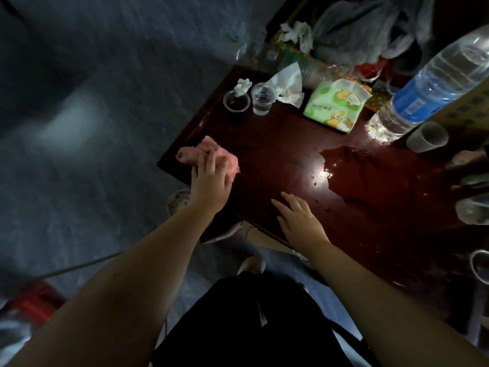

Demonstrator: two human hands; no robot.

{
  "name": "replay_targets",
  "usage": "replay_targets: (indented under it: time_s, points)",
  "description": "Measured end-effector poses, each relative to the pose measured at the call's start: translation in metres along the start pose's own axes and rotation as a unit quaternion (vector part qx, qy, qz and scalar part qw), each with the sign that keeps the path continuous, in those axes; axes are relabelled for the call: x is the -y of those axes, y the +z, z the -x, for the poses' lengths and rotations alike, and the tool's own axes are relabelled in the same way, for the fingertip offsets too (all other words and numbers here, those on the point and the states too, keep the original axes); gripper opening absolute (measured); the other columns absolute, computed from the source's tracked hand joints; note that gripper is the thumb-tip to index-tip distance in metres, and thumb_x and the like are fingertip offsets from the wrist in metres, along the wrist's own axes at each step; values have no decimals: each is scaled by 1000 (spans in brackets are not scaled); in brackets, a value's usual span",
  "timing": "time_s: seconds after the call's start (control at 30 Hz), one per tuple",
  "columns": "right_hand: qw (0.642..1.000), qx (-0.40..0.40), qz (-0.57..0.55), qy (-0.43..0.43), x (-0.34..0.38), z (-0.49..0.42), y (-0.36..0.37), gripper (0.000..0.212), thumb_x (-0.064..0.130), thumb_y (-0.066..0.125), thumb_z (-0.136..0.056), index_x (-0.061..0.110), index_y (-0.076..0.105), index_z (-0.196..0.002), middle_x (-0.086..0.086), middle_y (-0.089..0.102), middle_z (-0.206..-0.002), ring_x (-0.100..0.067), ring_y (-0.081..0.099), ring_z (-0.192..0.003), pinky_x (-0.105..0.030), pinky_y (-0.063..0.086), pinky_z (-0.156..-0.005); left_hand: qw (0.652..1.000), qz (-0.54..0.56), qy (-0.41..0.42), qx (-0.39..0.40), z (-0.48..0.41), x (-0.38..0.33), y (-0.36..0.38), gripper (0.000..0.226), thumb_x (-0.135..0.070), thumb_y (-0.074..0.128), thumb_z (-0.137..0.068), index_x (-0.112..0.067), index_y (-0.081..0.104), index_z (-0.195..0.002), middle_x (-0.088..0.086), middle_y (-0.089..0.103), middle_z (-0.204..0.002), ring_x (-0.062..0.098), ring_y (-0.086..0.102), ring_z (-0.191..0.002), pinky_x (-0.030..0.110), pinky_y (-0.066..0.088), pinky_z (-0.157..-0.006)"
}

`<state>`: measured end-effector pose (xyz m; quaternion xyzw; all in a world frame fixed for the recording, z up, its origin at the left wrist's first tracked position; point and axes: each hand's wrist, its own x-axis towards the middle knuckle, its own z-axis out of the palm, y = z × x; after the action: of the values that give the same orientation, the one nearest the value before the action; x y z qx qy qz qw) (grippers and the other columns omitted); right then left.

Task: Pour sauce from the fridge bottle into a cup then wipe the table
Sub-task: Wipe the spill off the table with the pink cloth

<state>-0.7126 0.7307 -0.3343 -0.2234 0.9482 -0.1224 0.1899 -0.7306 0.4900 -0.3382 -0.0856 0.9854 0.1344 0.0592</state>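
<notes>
1. Surface: table (pixel 277 144), dark red-brown wood, hard, high gloss, w/ a lamp glare spot near centre. Edges straight, left corner square. The near edge runs diagonally under the R forearm.

2. Spill: puddle (pixel 370 176), thin dark film w/ irregular outline, right of centre. Small droplets lie between it and the near edge.

3. Wiper: cloth (pixel 203 152), pink, soft, fluffy, bunched. Sits on the table's left edge, close to the corner and well apart from the puddle.

4. L hand (pixel 209 181): palm down on the cloth, fingers nearly straight and pressing, not wrapped round it.

5. R hand (pixel 299 221): flat, fingers straight and spread, resting on bare wood just inside the near edge. Holds nothing.

6. Sauce cup (pixel 236 102): clear plastic, low, round, dark liquid in the bottom, at the far-left edge. A white crumpled tissue wad (pixel 243 86) touches its far rim. Water cup (pixel 262 99), clear w/ clear liquid, stands just beside it.

7. Far side: loose tissue (pixel 287 86), green soft-film tissue pack (pixel 336 104), and a large ribbed clear water bottle (pixel 434 83) w/ blue label. A frosted cup (pixel 426 136) stands near the bottle base.

8. Clearance: open wood runs from cloth to puddle across the centre. Blurred cups (pixel 473 210) line the right edge.
</notes>
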Motion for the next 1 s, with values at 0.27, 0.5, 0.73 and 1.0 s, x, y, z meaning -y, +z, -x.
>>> replay_targets:
  time_s: [0.27, 0.5, 0.73, 1.0]
  points:
    - [996, -19, -77, 34, -1, 8, -9, 49, 24, 43, -98, 24, 33, -145, -1, 25, -154, -17, 19, -143, -35, 37, -108, 998, 28, 6, -49, -14, -2, 1, 39, -25, 66, -83, -12, 58, -120, 16, 46, -132, 39, 41, -121, 51, 44, -94]
    - [981, -137, -99, 100, -36, 55, -11, 45, 21, 47, -96, 20, 42, -140, -2, 38, -146, -17, 29, -138, -29, 35, -106, 997, 14, 70, -9, -2, -41, 16, 48, -18, 72, -74, -10, 58, -119, 16, 45, -133, 41, 37, -124, 55, 41, -95]
    - [954, -176, -96, 221, -82, 102, 0, 44, 21, 51, -94, 13, 46, -137, -8, 43, -143, -26, 36, -134, -39, 38, -107, 977, 16, 212, 18, 13, -120, 43, 44, -18, 71, -70, -11, 60, -112, 14, 52, -120, 40, 46, -111, 54, 42, -90]
    - [878, -264, -101, 386, -109, 120, 12, 48, 21, 58, -90, 1, 47, -131, -17, 43, -140, -34, 39, -131, -48, 37, -108, 953, 72, 293, -3, 26, -177, 67, 30, -21, 64, -80, -13, 64, -109, 10, 58, -118, 35, 53, -107, 50, 47, -85]
